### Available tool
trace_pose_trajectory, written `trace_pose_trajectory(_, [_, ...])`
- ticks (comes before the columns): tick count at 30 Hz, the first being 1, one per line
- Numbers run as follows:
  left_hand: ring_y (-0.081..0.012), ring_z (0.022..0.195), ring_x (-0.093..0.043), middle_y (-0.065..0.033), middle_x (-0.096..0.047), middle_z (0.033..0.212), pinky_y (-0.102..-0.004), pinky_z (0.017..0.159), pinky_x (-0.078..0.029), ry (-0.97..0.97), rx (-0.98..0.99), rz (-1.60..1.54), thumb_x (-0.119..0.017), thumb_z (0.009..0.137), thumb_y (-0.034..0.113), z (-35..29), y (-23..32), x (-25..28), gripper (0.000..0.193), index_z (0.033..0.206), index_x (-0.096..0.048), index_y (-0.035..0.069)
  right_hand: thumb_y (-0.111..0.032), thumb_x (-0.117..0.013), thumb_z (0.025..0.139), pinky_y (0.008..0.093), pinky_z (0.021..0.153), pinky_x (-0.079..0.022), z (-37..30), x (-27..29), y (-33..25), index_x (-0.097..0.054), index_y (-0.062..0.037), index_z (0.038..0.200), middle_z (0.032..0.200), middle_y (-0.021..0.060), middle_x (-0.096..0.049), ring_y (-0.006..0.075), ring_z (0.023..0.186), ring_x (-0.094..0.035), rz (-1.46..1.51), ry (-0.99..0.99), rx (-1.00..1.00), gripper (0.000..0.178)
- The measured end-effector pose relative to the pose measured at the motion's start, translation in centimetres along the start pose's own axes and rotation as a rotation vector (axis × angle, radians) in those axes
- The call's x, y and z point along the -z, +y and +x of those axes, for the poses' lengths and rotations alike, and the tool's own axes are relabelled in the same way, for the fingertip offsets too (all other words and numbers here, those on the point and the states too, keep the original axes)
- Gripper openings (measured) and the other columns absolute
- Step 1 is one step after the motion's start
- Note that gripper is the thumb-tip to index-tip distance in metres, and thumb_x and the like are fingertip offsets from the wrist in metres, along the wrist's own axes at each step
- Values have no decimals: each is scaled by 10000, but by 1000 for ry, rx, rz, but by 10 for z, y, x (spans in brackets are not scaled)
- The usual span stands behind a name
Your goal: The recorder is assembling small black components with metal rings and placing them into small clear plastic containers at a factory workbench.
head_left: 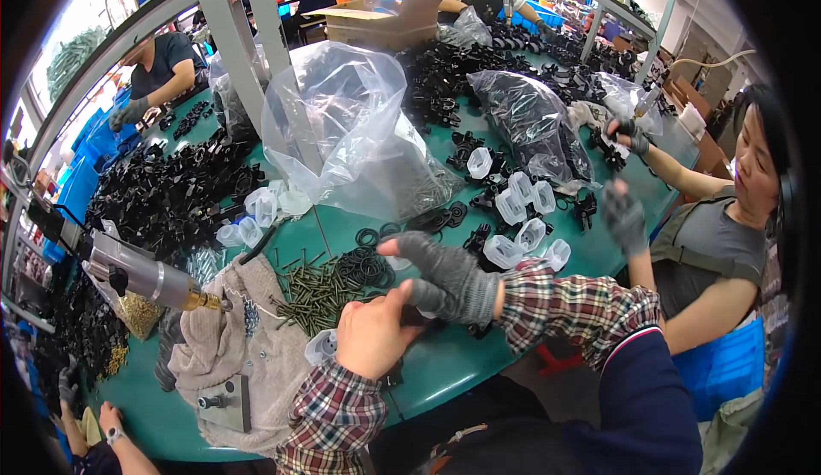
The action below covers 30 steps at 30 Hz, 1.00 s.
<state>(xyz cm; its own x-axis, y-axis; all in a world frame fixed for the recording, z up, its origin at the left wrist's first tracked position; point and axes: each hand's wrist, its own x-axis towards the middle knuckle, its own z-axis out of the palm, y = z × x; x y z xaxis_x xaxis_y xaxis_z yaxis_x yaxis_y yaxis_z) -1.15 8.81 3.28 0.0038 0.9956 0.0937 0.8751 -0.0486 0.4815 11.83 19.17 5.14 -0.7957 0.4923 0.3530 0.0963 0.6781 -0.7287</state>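
My left hand (pixel 374 336) is bare and closed, its thumb and fingertips pressed together beside my right hand. A grey fingerless glove covers my right hand (pixel 449 277); one finger reaches forward, the others curl down against the left fingertips. Something dark shows between the hands, mostly hidden, and I cannot name it. Just beyond them lie a pile of brass-coloured screws (pixel 312 295) and a heap of black rubber rings (pixel 366 267). A translucent plastic cup (pixel 320 348) stands close by my left wrist.
An electric screwdriver (pixel 154 277) hangs at left above a beige cloth (pixel 214 304) bearing a metal block (pixel 224 404). A large clear bag (pixel 342 133) stands mid-table. Black parts (pixel 171 197) pile up at left. A co-worker (pixel 727 236) sits close at right.
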Motion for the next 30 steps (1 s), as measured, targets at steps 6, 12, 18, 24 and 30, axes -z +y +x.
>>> trace_pose_trajectory(6, [-283, 670, -579, -90, -601, 722, -373, 635, -428, 94, -92, -133, -671, 656, 214, 2, -14, -10, 247, 835, -590, 65, -424, -499, 808, 389, 887, -376, 12, -22, -9, -404, -38, 1230, 1150, 187, -478, 324, 1039, -481, -76, -82, 22, 579])
trace_pose_trajectory(12, [-300, 658, -569, -95, -579, 680, -401, 630, -443, 191, 26, -333, -628, 684, 182, 2, -28, -29, 148, 723, -577, 48, -368, -519, 804, 383, 923, -364, 13, -40, -11, -401, -39, 1233, 1170, 187, -481, 329, 1078, -471, -174, -91, -114, 554])
trace_pose_trajectory(18, [-300, 761, -565, -113, -587, 772, -396, 679, -439, 120, -71, -192, -622, 697, 189, 5, -26, -14, 202, 841, -576, 54, -417, -528, 790, 353, 910, -379, 19, -37, -30, -415, -47, 1222, 1147, 171, -508, 314, 1068, -491, -120, -54, -267, 580])
trace_pose_trajectory(24, [-261, 962, -538, -118, -574, 984, -421, 848, -386, -195, 81, 154, -670, 672, 250, -16, 10, 38, 486, 1105, -515, 92, -462, -562, 758, 389, 930, -354, 6, -9, -21, -423, -70, 1226, 1147, 155, -512, 302, 1081, -488, 60, -105, -162, 626])
trace_pose_trajectory(30, [-295, 1059, -463, -123, -485, 1108, -437, 890, -361, 148, -55, 175, -750, 556, 258, -84, 8, 55, 572, 1069, -530, 130, -492, -598, 704, 477, 966, -275, -19, 22, -33, -406, -105, 1254, 1148, 154, -522, 304, 1065, -505, -699, -553, 88, 699])
